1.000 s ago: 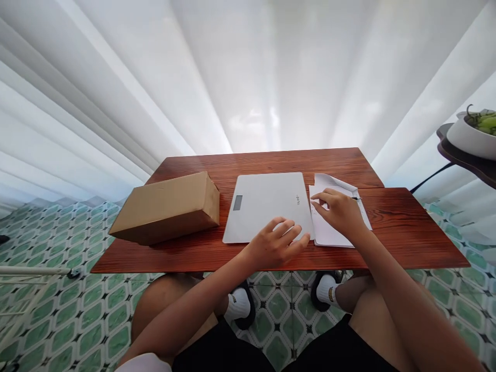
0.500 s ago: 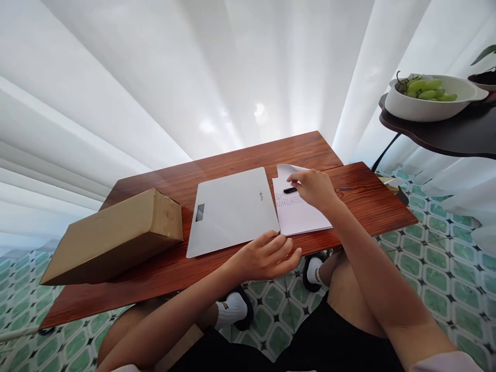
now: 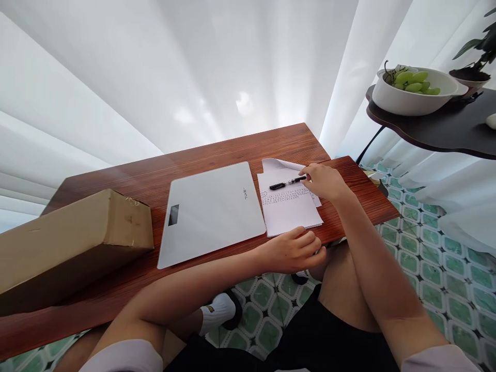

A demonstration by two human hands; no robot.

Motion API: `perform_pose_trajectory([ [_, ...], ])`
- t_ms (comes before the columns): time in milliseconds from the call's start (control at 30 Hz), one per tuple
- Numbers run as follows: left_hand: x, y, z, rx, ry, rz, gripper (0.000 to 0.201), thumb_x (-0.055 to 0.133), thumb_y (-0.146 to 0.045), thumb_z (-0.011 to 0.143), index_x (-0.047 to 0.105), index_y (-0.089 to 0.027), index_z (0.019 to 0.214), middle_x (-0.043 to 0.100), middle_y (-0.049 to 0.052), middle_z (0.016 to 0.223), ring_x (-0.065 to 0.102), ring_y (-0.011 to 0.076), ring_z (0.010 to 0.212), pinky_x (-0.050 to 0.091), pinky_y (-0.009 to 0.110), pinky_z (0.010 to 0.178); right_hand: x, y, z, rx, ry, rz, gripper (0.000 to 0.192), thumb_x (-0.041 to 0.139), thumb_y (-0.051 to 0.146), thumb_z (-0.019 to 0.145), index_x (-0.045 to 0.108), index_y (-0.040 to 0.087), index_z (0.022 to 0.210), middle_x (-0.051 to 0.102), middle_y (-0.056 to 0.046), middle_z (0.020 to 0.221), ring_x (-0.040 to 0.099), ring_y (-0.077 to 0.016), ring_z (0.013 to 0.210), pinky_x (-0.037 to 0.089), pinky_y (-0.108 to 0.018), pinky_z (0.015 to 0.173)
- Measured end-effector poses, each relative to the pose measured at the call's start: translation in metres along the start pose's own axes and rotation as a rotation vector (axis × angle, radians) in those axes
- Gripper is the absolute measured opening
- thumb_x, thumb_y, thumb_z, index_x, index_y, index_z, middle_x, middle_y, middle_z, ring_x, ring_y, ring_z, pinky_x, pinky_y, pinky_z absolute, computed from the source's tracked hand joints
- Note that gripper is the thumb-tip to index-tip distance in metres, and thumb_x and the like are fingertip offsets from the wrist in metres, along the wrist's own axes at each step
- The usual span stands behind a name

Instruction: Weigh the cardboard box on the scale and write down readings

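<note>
My right hand (image 3: pixel 324 181) is at the upper right of some white paper sheets (image 3: pixel 290 214), its fingers bent together at the right end of a black and clear pen (image 3: pixel 282 184). Whether they grip the pen or the sheet's edge is hidden. The pen lies across the paper, above rows of small handwritten marks. One sheet beneath has a curled top edge. My left hand (image 3: pixel 296 250) rests by the table's front edge, just below the paper, with fingers loosely apart and holding nothing. Left of the paper lies a flat white scale (image 3: pixel 213 212) with a dark display.
A brown cardboard box (image 3: pixel 77 243) sits at the left of the reddish wooden table (image 3: pixel 217 150). At the right, a dark raised shelf (image 3: pixel 426 126) carries a white bowl (image 3: pixel 411 103) of green grapes (image 3: pixel 414 82) and a potted plant (image 3: pixel 470 75). White curtains hang behind.
My right hand has shifted right across the paper, uncovering more of the pen. My left hand has moved slightly right. The view has turned a little to the right.
</note>
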State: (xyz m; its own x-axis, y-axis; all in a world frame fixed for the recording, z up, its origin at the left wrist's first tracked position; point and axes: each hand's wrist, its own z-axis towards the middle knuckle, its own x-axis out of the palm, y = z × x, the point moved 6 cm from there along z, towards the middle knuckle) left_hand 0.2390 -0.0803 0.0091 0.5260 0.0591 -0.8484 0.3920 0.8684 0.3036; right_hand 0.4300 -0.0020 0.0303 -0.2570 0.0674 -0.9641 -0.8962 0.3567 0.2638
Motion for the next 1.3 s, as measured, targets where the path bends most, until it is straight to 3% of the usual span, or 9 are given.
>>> perform_pose_trajectory([
  [133, 0.004, 0.005, -0.002, -0.083, 0.058, -0.102, 0.023, 0.050, -0.017, 0.097, 0.062, -0.012, 0.117, 0.064, 0.010, 0.108, 0.059, 0.0220, 0.099, 0.048, 0.036, 0.086, 0.011, 0.001, 0.004, 0.016, 0.074, -0.029, 0.032, 0.058, 0.026, 0.095, 0.067, 0.023, 0.126, 0.074, -0.006, 0.104, 0.067, -0.0255, 0.097, 0.046, -0.033, 0.076],
  [500, 0.011, 0.007, -0.004, -0.141, 0.105, -0.202, 0.027, 0.044, -0.016, 0.097, 0.058, -0.011, 0.119, 0.062, 0.014, 0.122, 0.058, 0.0266, 0.112, 0.049, 0.038, 0.090, 0.022, 0.007, 0.014, 0.105, 0.114, -0.124, 0.029, 0.061, 0.034, 0.086, 0.062, 0.022, 0.112, 0.072, -0.009, 0.096, 0.065, -0.0274, 0.087, 0.040, -0.032, 0.066],
  [633, 0.015, 0.008, -0.005, -0.155, 0.137, -0.226, 0.029, 0.046, -0.015, 0.094, 0.056, -0.010, 0.121, 0.060, 0.016, 0.123, 0.057, 0.0270, 0.113, 0.049, 0.037, 0.090, 0.012, 0.007, 0.008, 0.065, 0.029, -0.103, 0.022, 0.063, 0.026, 0.084, 0.064, 0.024, 0.106, 0.072, -0.004, 0.091, 0.064, -0.0234, 0.084, 0.035, -0.030, 0.062],
  [833, 0.018, 0.008, -0.005, -0.175, 0.186, -0.261, 0.029, 0.049, -0.018, 0.095, 0.055, -0.013, 0.123, 0.059, 0.016, 0.124, 0.056, 0.0271, 0.112, 0.048, 0.037, 0.089, -0.010, 0.010, -0.001, -0.059, -0.253, -0.078, 0.013, 0.063, 0.019, 0.089, 0.064, 0.024, 0.102, 0.069, -0.001, 0.088, 0.062, -0.0212, 0.089, 0.030, -0.029, 0.060],
  [900, 0.019, 0.008, -0.005, -0.181, 0.196, -0.273, 0.029, 0.051, -0.018, 0.094, 0.055, -0.014, 0.122, 0.059, 0.016, 0.123, 0.056, 0.0269, 0.111, 0.048, 0.037, 0.088, -0.015, 0.013, -0.004, -0.089, -0.333, -0.025, 0.006, 0.063, 0.026, 0.094, 0.063, 0.023, 0.098, 0.069, -0.002, 0.093, 0.061, -0.0203, 0.089, 0.030, -0.029, 0.060],
  [967, 0.019, 0.009, -0.005, -0.186, 0.195, -0.279, 0.028, 0.051, -0.018, 0.094, 0.055, -0.015, 0.122, 0.060, 0.016, 0.121, 0.057, 0.0266, 0.108, 0.048, 0.037, 0.086, -0.021, 0.016, -0.006, -0.113, -0.401, 0.058, 0.014, 0.059, 0.035, 0.098, 0.061, 0.022, 0.094, 0.068, -0.003, 0.094, 0.059, -0.0183, 0.083, 0.031, -0.029, 0.060],
  [1100, 0.019, 0.008, -0.005, -0.190, 0.198, -0.266, 0.028, 0.047, -0.017, 0.095, 0.055, -0.013, 0.121, 0.060, 0.016, 0.119, 0.057, 0.0259, 0.106, 0.048, 0.036, 0.086, -0.032, 0.023, -0.013, -0.131, -0.460, 0.343, 0.029, 0.047, 0.043, 0.103, 0.056, 0.021, 0.086, 0.058, -0.001, 0.074, 0.052, -0.0147, 0.065, 0.038, -0.028, 0.062],
  [1233, 0.018, 0.007, -0.004, -0.179, 0.183, -0.258, 0.028, 0.043, -0.017, 0.097, 0.056, -0.010, 0.121, 0.062, 0.015, 0.115, 0.058, 0.0258, 0.106, 0.047, 0.037, 0.085, -0.025, 0.022, -0.023, -0.156, -0.285, 0.683, 0.014, 0.048, 0.035, 0.099, 0.056, 0.023, 0.102, 0.051, 0.005, 0.061, 0.049, -0.0130, 0.052, 0.042, -0.026, 0.055],
  [1300, 0.018, 0.007, -0.004, -0.177, 0.175, -0.253, 0.028, 0.044, -0.016, 0.096, 0.056, -0.010, 0.122, 0.062, 0.016, 0.115, 0.058, 0.0257, 0.105, 0.047, 0.036, 0.085, -0.014, 0.015, -0.030, -0.144, -0.209, 0.756, 0.010, 0.054, 0.032, 0.095, 0.057, 0.022, 0.094, 0.053, 0.005, 0.058, 0.050, -0.0128, 0.049, 0.042, -0.026, 0.051],
])
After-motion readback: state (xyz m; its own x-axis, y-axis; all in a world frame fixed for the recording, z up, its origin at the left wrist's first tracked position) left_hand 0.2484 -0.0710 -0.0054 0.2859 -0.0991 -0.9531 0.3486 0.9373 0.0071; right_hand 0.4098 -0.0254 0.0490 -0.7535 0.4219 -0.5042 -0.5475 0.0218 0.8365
